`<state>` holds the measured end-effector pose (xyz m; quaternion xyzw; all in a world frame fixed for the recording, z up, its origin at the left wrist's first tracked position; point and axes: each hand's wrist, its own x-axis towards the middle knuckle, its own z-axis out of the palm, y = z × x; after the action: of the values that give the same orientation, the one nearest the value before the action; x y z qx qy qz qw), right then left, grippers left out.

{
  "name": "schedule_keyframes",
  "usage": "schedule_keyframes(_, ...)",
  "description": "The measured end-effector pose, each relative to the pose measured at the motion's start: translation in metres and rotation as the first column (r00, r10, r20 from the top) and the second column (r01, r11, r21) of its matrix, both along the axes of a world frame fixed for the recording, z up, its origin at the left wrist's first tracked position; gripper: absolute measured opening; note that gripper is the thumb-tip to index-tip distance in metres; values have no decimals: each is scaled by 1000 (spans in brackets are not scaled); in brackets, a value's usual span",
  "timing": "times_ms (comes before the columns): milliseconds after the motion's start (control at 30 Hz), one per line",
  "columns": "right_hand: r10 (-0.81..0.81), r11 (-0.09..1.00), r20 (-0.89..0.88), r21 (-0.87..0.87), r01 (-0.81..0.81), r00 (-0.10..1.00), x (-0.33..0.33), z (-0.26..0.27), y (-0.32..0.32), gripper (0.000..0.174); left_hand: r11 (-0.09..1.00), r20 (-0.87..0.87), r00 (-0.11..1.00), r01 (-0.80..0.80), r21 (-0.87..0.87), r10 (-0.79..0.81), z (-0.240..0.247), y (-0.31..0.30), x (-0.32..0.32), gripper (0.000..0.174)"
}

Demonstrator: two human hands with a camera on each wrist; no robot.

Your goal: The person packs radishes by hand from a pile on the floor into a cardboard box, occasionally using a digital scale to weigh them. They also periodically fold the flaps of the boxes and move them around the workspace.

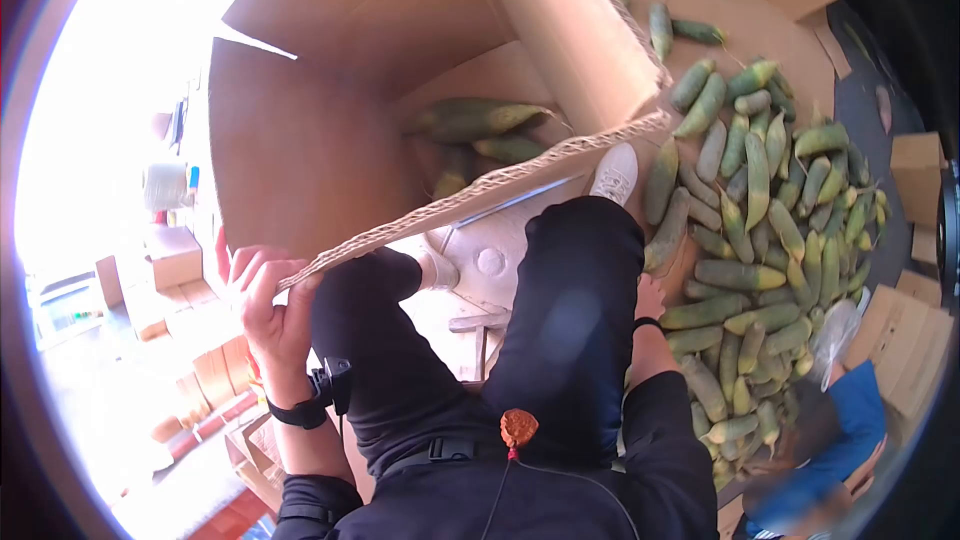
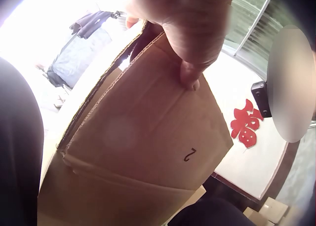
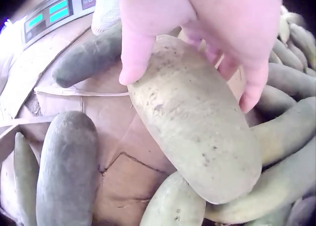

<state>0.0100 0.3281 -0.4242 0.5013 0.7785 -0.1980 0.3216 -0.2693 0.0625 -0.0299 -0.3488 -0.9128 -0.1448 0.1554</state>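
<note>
A large open cardboard box (image 1: 290, 140) stands tilted before the person's knees, with several green radishes (image 1: 480, 120) lying inside. My left hand (image 1: 265, 300) grips the edge of the box flap, thumb on one face and fingers round the other. In the left wrist view that flap (image 2: 143, 117) bears a printed 2. Low beside the right knee, my right hand (image 1: 650, 300) is partly hidden by the leg. The right wrist view shows it holding a thick, pale green radish (image 3: 197, 117) between thumb and fingers, over other radishes on flattened cardboard.
A broad pile of green radishes (image 1: 760, 230) spreads along the right. A scale with lit displays (image 3: 59, 11) stands near a white shoe (image 3: 105, 14). Cartons (image 1: 905, 340), a plastic bag (image 1: 838, 335) and another person in a blue sleeve (image 1: 850, 420) are at the right.
</note>
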Motion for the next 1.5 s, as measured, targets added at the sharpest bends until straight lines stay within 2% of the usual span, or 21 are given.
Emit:
schedule_keyframes(167,81,996,-59,54,-78,995,13,-19,-8,60,1000,15,1000,23,-13,-22,5,-5,-3,18)
schedule_keyframes(233,-53,998,-152,7,55,987,20,-11,-4,57,1000,28,1000,11,19,-12,4,-8,-3,18)
schedule_keyframes(300,-22,996,-255,78,43,967,34,1,4,62,1000,8,1000,-4,-21,4,8,-6,-2,18)
schedule_keyframes(367,-122,980,-588,54,190,799,52,11,14,72,1000,29,999,-21,18,20,5,-8,-1,18)
schedule_keyframes(400,-152,971,-682,32,237,716,60,14,18,79,999,48,998,-29,41,27,4,-9,-1,17)
schedule_keyframes(433,-138,972,-686,46,232,715,59,23,23,79,998,46,998,-34,56,32,5,-9,-1,17)
schedule_keyframes(500,-457,870,-792,-301,391,406,49,67,26,77,998,47,999,-4,65,1,8,-9,0,17)
schedule_keyframes(533,-520,831,-791,-380,407,323,30,110,23,74,998,52,999,-8,68,5,9,-9,0,17)
schedule_keyframes(567,-511,835,-796,-371,407,324,17,143,26,74,997,53,999,-9,78,5,10,-9,0,17)
schedule_keyframes(700,-343,887,-938,-302,350,59,-26,252,41,70,997,36,999,28,68,-30,11,-14,-1,17)
schedule_keyframes(767,-244,931,-955,-280,236,-170,-47,309,45,70,997,36,999,38,60,-40,11,-16,-2,17)
schedule_keyframes(833,-82,976,-939,-144,164,-335,-66,355,51,72,992,2,998,56,112,-57,10,-15,-2,17)
schedule_keyframes(900,1,997,-884,-33,63,-468,-93,402,47,73,990,-17,998,60,131,-59,9,-14,-1,17)
schedule_keyframes(967,-48,997,-845,-9,-75,-532,-113,427,47,70,988,-31,997,68,141,-64,9,-14,-1,18)
schedule_keyframes(1033,-185,972,-825,-73,-223,-534,-139,445,43,69,992,-37,999,34,125,-30,9,-13,1,17)
schedule_keyframes(1167,-206,941,-907,-81,-328,-368,-193,453,13,62,992,-42,997,68,103,-64,8,-13,3,18)
schedule_keyframes(1233,-139,938,-968,-61,-342,-207,-209,451,-5,41,994,-37,999,40,99,-37,8,-13,4,19)
schedule_keyframes(1267,188,942,-952,244,-229,-243,-219,442,0,51,996,-43,998,54,75,-51,6,-15,3,19)
schedule_keyframes(1300,501,839,-837,532,-116,-222,-225,432,8,61,998,-44,997,58,40,-56,4,-18,2,19)
schedule_keyframes(1433,650,737,-754,596,-319,93,-235,421,8,57,995,-89,992,92,35,-89,-6,-16,3,22)
schedule_keyframes(1500,666,732,-723,589,-343,181,-235,419,7,51,997,-102,992,80,18,-78,-10,-20,1,23)
